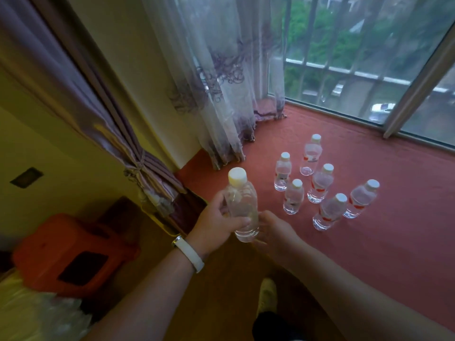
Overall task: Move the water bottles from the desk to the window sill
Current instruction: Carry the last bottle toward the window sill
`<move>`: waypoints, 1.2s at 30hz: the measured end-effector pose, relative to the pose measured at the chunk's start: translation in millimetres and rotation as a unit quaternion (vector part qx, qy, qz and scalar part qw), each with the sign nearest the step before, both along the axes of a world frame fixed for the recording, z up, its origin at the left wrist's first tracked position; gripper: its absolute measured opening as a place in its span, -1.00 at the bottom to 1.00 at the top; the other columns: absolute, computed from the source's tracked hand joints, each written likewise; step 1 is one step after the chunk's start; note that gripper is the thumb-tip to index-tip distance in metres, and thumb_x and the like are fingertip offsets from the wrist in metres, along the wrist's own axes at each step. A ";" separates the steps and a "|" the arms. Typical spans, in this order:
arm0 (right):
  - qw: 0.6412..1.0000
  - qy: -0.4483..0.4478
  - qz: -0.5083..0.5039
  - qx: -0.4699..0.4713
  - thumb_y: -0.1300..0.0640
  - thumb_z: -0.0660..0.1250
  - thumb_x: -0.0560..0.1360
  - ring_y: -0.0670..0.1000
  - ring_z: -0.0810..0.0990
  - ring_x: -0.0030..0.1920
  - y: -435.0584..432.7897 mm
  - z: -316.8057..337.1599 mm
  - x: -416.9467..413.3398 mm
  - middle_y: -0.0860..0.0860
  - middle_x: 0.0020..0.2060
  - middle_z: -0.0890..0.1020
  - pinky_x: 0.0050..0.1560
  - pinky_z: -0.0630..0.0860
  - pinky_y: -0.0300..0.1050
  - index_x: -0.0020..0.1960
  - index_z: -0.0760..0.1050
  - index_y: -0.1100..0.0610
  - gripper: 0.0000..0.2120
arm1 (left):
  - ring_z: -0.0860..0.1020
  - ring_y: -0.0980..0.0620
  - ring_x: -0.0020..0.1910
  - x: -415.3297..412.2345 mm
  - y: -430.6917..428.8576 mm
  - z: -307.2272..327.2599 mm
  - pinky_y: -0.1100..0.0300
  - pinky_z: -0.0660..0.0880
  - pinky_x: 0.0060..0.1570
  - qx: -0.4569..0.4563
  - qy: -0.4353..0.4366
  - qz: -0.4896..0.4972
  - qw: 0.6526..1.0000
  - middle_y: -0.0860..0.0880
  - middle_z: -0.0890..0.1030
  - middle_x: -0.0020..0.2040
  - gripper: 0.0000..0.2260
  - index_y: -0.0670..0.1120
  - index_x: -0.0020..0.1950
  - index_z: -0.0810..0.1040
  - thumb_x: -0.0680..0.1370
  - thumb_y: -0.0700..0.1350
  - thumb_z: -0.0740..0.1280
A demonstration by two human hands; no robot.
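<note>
A clear water bottle [242,205] with a white cap is upright in the air just short of the red window sill [369,242]. My left hand [216,223] grips its lower body, thumb across the front. My right hand [273,228] holds the bottle's base from the right, its fingers partly hidden behind the bottle. Several more water bottles [320,185] with white caps and red labels stand upright in a cluster on the sill, to the right of and beyond the held one.
A sheer patterned curtain [221,89] hangs onto the sill's left end, close to the bottles. A tied purple drape [145,168] hangs at the wall corner. The window glass [357,65] runs behind the sill. An orange stool [71,252] stands at lower left.
</note>
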State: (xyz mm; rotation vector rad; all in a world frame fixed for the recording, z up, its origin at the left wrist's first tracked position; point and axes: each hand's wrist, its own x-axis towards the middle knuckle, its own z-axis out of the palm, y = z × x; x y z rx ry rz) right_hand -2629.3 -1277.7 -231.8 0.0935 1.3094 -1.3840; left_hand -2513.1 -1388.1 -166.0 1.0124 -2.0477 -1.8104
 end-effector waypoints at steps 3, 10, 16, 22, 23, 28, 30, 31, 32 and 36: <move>1.000 -0.021 -0.022 0.004 0.13 0.23 0.52 0.19 0.64 0.10 -22.9 -18.6 -34.8 0.19 0.07 0.68 0.29 0.48 0.10 0.11 0.60 0.19 -0.74 | 0.58 0.13 0.17 -40.4 -24.4 -12.2 0.16 0.53 0.14 0.003 -0.015 -0.016 1.000 0.02 0.61 0.19 -0.40 0.01 0.29 0.44 0.31 -0.21 0.54; 0.998 -0.049 -0.048 0.000 0.16 0.21 0.54 0.07 0.69 -0.05 -59.3 -47.9 -86.4 0.11 -0.06 0.72 -0.10 0.57 -0.08 0.09 0.59 0.20 -0.77 | 0.57 0.06 0.19 -101.8 -66.7 -40.6 0.09 0.52 0.18 0.001 -0.058 -0.051 0.997 0.02 0.62 0.15 -0.47 0.08 0.17 0.46 0.27 -0.17 0.55; 0.994 -0.037 -0.098 0.007 0.15 0.21 0.53 0.07 0.70 -0.06 -83.6 -68.7 -98.9 0.19 -0.02 0.71 -0.13 0.60 -0.09 0.19 0.54 0.27 -0.69 | 0.57 0.07 0.17 -129.3 -96.2 -69.3 0.18 0.53 0.11 -0.007 -0.075 -0.094 0.993 0.03 0.59 0.14 -0.45 0.03 0.23 0.43 0.35 -0.30 0.55; 0.988 -0.041 -0.143 0.032 0.22 0.20 0.53 -0.05 0.68 -0.26 -100.8 -97.4 -105.7 0.11 -0.15 0.70 -0.30 0.55 -0.22 0.08 0.58 0.24 -0.76 | 0.57 0.12 0.01 -145.9 -120.9 -108.3 0.15 0.54 0.00 -0.016 -0.084 -0.140 0.986 0.12 0.59 0.02 -0.49 0.14 0.11 0.44 0.22 -0.05 0.53; 0.987 -0.041 -0.149 0.037 0.22 0.19 0.53 -0.06 0.66 -0.31 -104.4 -102.7 -106.8 0.09 -0.20 0.70 -0.34 0.53 -0.24 0.04 0.59 0.23 -0.78 | 0.56 0.20 -0.04 -148.7 -125.0 -114.5 0.20 0.54 -0.04 -0.012 -0.085 -0.147 0.985 0.15 0.58 -0.01 -0.48 0.15 0.09 0.44 0.18 0.02 0.51; 0.976 -0.031 -0.205 0.070 0.17 0.16 0.53 0.00 0.60 -0.17 -122.9 -139.1 -110.2 0.10 -0.13 0.67 -0.06 0.43 -0.12 -0.11 0.61 0.11 -0.77 | 0.52 0.44 -0.19 -167.5 -149.5 -157.5 0.48 0.43 -0.20 0.013 -0.074 -0.214 0.974 0.14 0.54 -0.04 -0.43 -0.04 0.18 0.41 0.27 -0.27 0.58; 0.970 -0.029 -0.227 0.079 0.16 0.16 0.53 -0.03 0.61 -0.15 -129.1 -156.1 -110.4 0.07 -0.10 0.68 -0.06 0.45 -0.14 -0.08 0.60 0.08 -0.78 | 0.54 0.38 -0.13 -177.9 -160.6 -176.9 0.44 0.46 -0.14 0.027 -0.068 -0.247 0.966 0.11 0.55 -0.02 -0.43 -0.03 0.18 0.41 0.27 -0.25 0.57; 0.968 -0.028 -0.237 0.084 0.14 0.17 0.53 -0.05 0.62 -0.12 -132.3 -164.5 -110.4 0.05 -0.09 0.69 -0.06 0.46 -0.16 -0.07 0.61 0.07 -0.77 | 0.55 0.32 -0.09 -182.8 -165.6 -186.3 0.39 0.50 -0.09 0.032 -0.066 -0.259 0.963 0.10 0.57 0.00 -0.43 0.03 0.17 0.42 0.23 -0.15 0.56; 0.965 -0.027 -0.247 0.086 0.12 0.17 0.53 -0.05 0.62 -0.08 -135.5 -173.1 -111.1 0.03 -0.06 0.70 -0.04 0.47 -0.16 -0.06 0.62 0.06 -0.77 | 0.57 0.23 -0.04 -187.7 -170.3 -195.7 0.33 0.53 -0.05 0.036 -0.066 -0.268 0.960 0.10 0.58 0.01 -0.44 0.08 0.14 0.43 0.19 -0.06 0.54; 0.954 -0.024 -0.288 0.077 0.13 0.16 0.56 -0.06 0.65 -0.08 -148.6 -202.2 -118.5 -0.02 -0.10 0.72 0.04 0.45 -0.13 -0.08 0.63 0.07 -0.75 | 0.57 0.23 -0.06 -202.6 -184.4 -230.1 0.28 0.54 -0.01 0.040 -0.048 -0.290 0.955 0.10 0.58 0.01 -0.47 0.11 0.10 0.43 0.21 -0.14 0.55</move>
